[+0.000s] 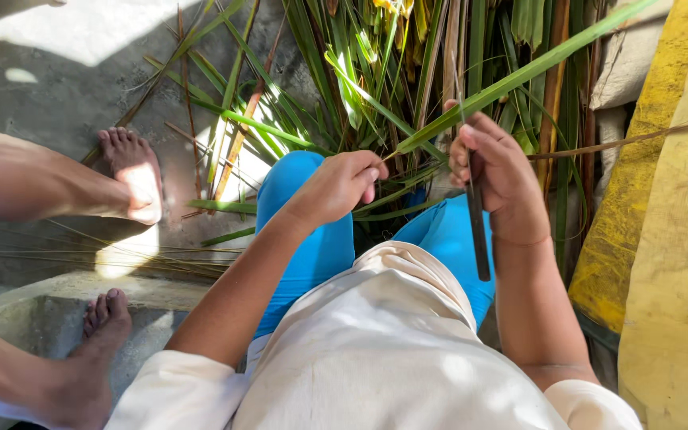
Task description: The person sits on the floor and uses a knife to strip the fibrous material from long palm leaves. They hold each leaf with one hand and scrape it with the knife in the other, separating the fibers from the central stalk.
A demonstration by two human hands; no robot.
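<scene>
Grey concrete floor (57, 87) lies open at left beside another person's feet (133, 171). The left hand (336, 187) pinches a long green leaf's (519, 76) base; the right hand (499, 175) grips a dark knife (478, 231), blade hidden among leaves. Yellow sacking (670, 239) crowds the right.

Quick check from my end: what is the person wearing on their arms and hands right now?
Both hands are bare: no gloves, rings or wristbands show on the left hand or the right hand. The forearms are uncovered. Short cream-white sleeves end above the elbows, part of a loose cream-white top. The fingers carry no visible markings.
</scene>
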